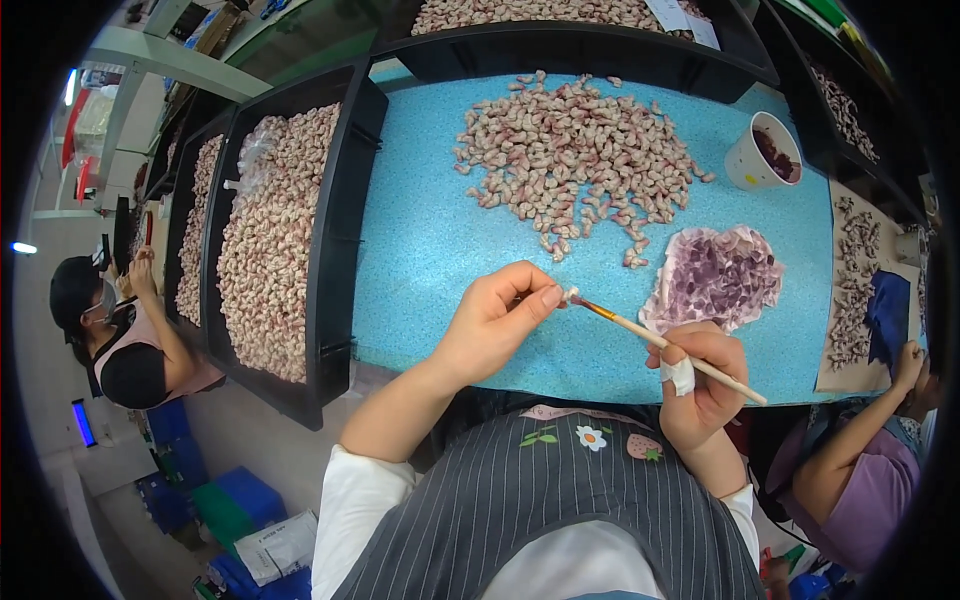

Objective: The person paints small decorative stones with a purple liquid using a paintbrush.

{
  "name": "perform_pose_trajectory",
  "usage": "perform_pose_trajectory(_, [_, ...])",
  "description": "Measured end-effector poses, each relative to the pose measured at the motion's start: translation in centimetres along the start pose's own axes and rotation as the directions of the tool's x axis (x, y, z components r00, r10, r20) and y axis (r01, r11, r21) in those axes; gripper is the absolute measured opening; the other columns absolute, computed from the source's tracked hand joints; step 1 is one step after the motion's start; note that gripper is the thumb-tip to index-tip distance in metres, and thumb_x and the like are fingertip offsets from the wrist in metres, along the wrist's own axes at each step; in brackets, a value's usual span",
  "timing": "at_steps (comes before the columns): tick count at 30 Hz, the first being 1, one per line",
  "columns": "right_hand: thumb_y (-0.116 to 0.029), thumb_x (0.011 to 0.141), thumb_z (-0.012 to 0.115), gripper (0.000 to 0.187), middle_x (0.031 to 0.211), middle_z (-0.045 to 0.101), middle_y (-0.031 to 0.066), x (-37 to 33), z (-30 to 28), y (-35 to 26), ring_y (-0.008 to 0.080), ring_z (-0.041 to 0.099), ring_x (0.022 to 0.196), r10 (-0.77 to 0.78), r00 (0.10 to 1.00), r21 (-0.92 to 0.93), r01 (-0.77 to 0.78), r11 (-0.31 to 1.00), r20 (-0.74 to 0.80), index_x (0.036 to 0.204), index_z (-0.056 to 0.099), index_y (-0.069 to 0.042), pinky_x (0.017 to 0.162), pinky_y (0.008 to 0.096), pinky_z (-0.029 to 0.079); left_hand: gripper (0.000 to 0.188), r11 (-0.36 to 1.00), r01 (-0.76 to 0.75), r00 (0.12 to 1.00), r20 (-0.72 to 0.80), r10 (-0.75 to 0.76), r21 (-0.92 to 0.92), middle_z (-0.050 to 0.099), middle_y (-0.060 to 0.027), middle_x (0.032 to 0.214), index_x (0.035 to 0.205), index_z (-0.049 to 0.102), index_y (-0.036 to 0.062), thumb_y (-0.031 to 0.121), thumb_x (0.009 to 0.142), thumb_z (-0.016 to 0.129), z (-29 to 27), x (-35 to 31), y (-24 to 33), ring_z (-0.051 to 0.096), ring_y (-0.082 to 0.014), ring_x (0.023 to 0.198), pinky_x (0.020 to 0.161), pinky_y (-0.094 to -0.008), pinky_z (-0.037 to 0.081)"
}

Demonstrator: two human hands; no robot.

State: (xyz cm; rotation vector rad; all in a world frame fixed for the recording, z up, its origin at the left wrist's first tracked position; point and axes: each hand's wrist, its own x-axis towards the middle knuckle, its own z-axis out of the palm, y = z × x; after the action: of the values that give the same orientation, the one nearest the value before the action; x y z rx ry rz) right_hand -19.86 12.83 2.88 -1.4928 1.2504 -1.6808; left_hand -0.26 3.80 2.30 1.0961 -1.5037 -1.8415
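My left hand (505, 315) pinches a small whitish figure piece (571, 294) between thumb and fingertips, above the blue mat. In my right hand (705, 385) is a thin paintbrush (660, 341) with a pale wooden handle. Its dark reddish tip meets or nearly meets the small piece. White tape wraps one finger of this hand. Just beyond the right hand lies a crumpled tissue (718, 277) stained purple. A large heap of small whitish pieces with reddish-purple parts (580, 150) spreads over the far half of the mat (420, 230).
A white paper cup (745, 163) with dark red contents stands at the far right. Black trays of similar pieces line the left (345, 200) and far side (570, 55). Cardboard with dark pieces (850, 290) lies at right. Co-workers sit at left (150, 340) and right (850, 460).
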Motion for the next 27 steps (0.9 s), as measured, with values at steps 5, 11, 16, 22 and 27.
perform_pose_trajectory(5, [0.003, 0.079, 0.058, 0.012, 0.076, 0.058, 0.0123, -0.2, -0.1, 0.1, 0.0154, 0.055, 0.063, 0.024, 0.996, -0.023, -0.026, 0.999, -0.089, 0.089, 0.051, 0.003, 0.056, 0.0240, 0.045, 0.016, 0.967, -0.128, 0.991, 0.002, 0.131, 0.222, 0.050, -0.0018, 0.077, 0.083, 0.058, -0.0013, 0.014, 0.087, 0.055, 0.4, -0.7, 0.9, 0.043, -0.0081, 0.068, 0.061, -0.0215, 0.035])
perform_pose_trajectory(11, [0.003, 0.080, 0.057, 0.010, 0.076, 0.056, 0.0113, -0.3, 0.3, -0.1, 0.0128, 0.053, 0.062, -0.003, 1.000, -0.004, 0.003, 1.000, -0.015, 0.089, 0.052, 0.004, 0.055, 0.0224, 0.042, 0.014, 0.942, -0.135, 0.988, -0.032, 0.152, 0.308, 0.050, -0.0025, 0.077, 0.082, 0.058, -0.0015, 0.011, 0.086, 0.055, 0.6, -0.9, 0.8, 0.044, -0.0087, 0.068, 0.060, -0.0223, 0.035])
perform_pose_trajectory(16, [0.002, 0.081, 0.056, 0.013, 0.079, 0.056, 0.0120, -0.3, -0.1, -0.1, 0.0117, 0.054, 0.064, 0.047, 0.991, 0.006, -0.047, 0.999, -0.125, 0.093, 0.049, 0.003, 0.058, 0.0212, 0.044, 0.013, 0.954, -0.204, 0.967, -0.107, 0.231, 0.222, 0.050, -0.0028, 0.078, 0.084, 0.059, -0.0001, 0.012, 0.087, 0.054, -0.7, -1.2, 0.8, 0.044, -0.0089, 0.068, 0.059, -0.0214, 0.036])
perform_pose_trajectory(22, [-0.001, 0.084, 0.054, 0.013, 0.082, 0.055, 0.0116, -0.6, -0.8, 0.3, 0.0112, 0.054, 0.065, 0.120, 0.978, 0.041, -0.114, 0.993, -0.168, 0.095, 0.047, 0.002, 0.060, 0.0211, 0.046, 0.021, 0.738, -0.508, 0.859, -0.322, 0.398, -0.444, 0.052, -0.0037, 0.091, 0.105, 0.054, 0.0063, 0.014, 0.085, 0.057, -5.6, -0.4, 2.5, 0.049, -0.0093, 0.077, 0.056, -0.0203, 0.042])
perform_pose_trajectory(27, [-0.001, 0.085, 0.054, 0.013, 0.082, 0.055, 0.0116, -0.6, -0.8, -0.1, 0.0109, 0.054, 0.065, 0.117, 0.982, 0.070, -0.107, 0.992, -0.149, 0.095, 0.046, 0.002, 0.060, 0.0208, 0.045, 0.027, 0.653, -0.269, 0.906, -0.043, 0.421, 0.708, 0.053, -0.0072, 0.088, 0.101, 0.056, 0.0038, -0.002, 0.075, 0.062, -2.1, 2.2, 0.6, 0.052, -0.0152, 0.076, 0.060, -0.0259, 0.044])
